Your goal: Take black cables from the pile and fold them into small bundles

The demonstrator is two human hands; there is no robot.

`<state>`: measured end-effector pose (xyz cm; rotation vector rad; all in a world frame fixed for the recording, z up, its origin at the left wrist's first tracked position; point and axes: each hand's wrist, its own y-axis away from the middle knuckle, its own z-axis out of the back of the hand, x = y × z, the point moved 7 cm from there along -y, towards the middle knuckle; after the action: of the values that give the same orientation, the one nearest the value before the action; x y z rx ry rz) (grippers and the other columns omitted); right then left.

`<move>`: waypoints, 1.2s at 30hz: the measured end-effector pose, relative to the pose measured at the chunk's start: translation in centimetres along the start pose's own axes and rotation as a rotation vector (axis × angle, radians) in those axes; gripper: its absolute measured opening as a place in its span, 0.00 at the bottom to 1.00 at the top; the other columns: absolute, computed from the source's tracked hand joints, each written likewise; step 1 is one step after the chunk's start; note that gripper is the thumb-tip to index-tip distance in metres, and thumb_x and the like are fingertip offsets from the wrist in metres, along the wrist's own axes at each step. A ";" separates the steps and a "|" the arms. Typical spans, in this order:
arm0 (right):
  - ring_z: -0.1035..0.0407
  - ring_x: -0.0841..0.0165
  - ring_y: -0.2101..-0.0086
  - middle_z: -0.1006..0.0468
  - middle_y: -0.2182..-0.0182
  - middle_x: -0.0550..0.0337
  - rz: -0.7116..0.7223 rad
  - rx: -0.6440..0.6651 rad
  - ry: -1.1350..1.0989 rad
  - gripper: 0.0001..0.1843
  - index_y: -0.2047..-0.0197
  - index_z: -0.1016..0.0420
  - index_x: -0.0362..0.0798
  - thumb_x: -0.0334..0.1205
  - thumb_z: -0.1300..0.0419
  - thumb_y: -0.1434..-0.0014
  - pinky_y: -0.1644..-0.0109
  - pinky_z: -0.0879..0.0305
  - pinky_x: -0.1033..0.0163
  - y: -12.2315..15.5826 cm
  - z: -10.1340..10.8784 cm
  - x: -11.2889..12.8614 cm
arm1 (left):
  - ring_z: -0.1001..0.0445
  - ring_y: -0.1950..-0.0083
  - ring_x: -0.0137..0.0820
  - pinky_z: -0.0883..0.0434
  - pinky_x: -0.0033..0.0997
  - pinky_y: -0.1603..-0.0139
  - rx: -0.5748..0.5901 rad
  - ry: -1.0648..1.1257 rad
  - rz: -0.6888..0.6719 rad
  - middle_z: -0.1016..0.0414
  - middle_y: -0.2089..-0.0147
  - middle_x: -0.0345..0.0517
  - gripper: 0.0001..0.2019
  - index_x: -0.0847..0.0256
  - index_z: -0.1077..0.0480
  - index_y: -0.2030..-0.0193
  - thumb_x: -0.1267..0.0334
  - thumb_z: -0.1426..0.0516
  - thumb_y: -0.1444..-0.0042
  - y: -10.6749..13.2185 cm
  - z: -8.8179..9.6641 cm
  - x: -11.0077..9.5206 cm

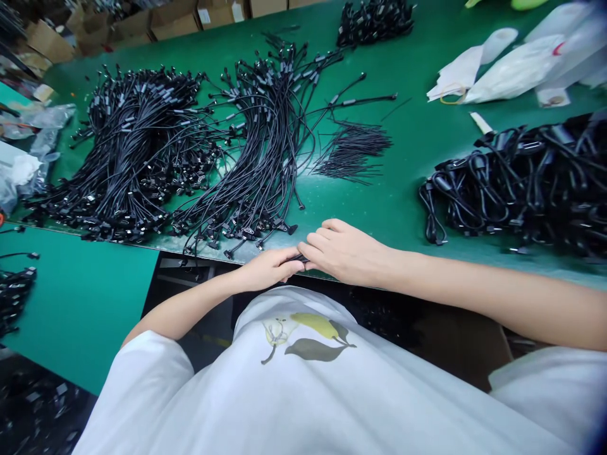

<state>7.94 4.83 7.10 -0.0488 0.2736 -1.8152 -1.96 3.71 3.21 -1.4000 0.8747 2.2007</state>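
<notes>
At the table's front edge, my left hand (271, 268) and my right hand (349, 254) meet, fingers closed. Between them a short stretch of black cable (298, 257) shows; the rest of it is hidden by the fingers. Just beyond my left hand lies a spread bundle of black cables (272, 136) with small connectors at both ends. A pile of short black twist ties (355, 148) rests behind my right hand.
A larger heap of black cables (128, 139) covers the left side. Coiled, tied cables (531, 177) are stacked at right, with another pile (374, 22) at the back. White plastic bags (516, 69) lie at the far right. Cardboard boxes (175, 22) line the far edge.
</notes>
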 end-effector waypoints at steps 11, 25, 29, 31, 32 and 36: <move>0.46 0.68 0.77 0.34 0.78 0.60 -0.059 0.001 0.049 0.13 0.71 0.35 0.46 0.29 0.52 0.35 0.70 0.64 0.59 0.4 -1.5 -0.3 | 0.37 0.65 0.38 0.40 0.36 0.56 -0.327 -0.386 -0.117 0.37 0.69 0.44 0.08 0.57 0.39 0.70 0.64 0.45 0.40 -0.3 1.2 -1.2; 0.29 0.66 0.64 0.25 0.58 0.53 -0.676 -0.457 -0.844 0.22 0.47 0.33 0.47 0.55 0.45 0.35 0.60 0.33 0.61 2.4 0.4 -7.4 | 0.37 0.71 0.26 0.32 0.30 0.62 -0.398 0.307 -0.076 0.40 0.72 0.36 0.13 0.60 0.39 0.62 0.52 0.53 0.33 -0.4 2.2 0.8; 0.33 0.70 0.70 0.27 0.68 0.59 -0.725 -0.425 -0.996 0.15 0.61 0.30 0.46 0.52 0.44 0.36 0.65 0.38 0.65 0.9 -1.5 -5.4 | 0.35 0.68 0.27 0.34 0.30 0.61 -0.391 0.157 -0.094 0.35 0.70 0.38 0.13 0.59 0.39 0.64 0.53 0.54 0.32 -0.8 1.9 0.3; 0.36 0.72 0.73 0.30 0.73 0.62 -0.758 -0.442 -1.016 0.15 0.68 0.32 0.46 0.49 0.44 0.37 0.67 0.42 0.66 0.4 -1.4 -5.2 | 0.33 0.66 0.28 0.33 0.31 0.59 -0.362 0.177 -0.104 0.33 0.68 0.40 0.13 0.60 0.37 0.62 0.53 0.53 0.33 -1.0 1.8 0.2; 0.38 0.73 0.74 0.31 0.75 0.63 -0.768 -0.445 -1.034 0.15 0.71 0.34 0.46 0.47 0.43 0.37 0.68 0.44 0.66 0.3 -1.3 -5.2 | 0.31 0.65 0.29 0.33 0.31 0.57 -0.345 0.213 -0.110 0.31 0.67 0.41 0.14 0.60 0.36 0.61 0.52 0.52 0.34 -1.1 1.8 0.2; 0.41 0.74 0.76 0.36 0.79 0.66 -0.773 -0.458 -1.147 0.18 0.75 0.37 0.47 0.46 0.45 0.36 0.69 0.44 0.67 0.2 -1.4 -5.9 | 0.26 0.61 0.32 0.31 0.33 0.54 -0.343 0.375 -0.108 0.24 0.63 0.47 0.16 0.62 0.32 0.59 0.49 0.45 0.38 -1.0 2.5 0.8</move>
<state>9.43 10.64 6.34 -1.6373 -0.2000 -2.0999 -3.34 6.08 2.98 -2.0178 0.5296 2.1098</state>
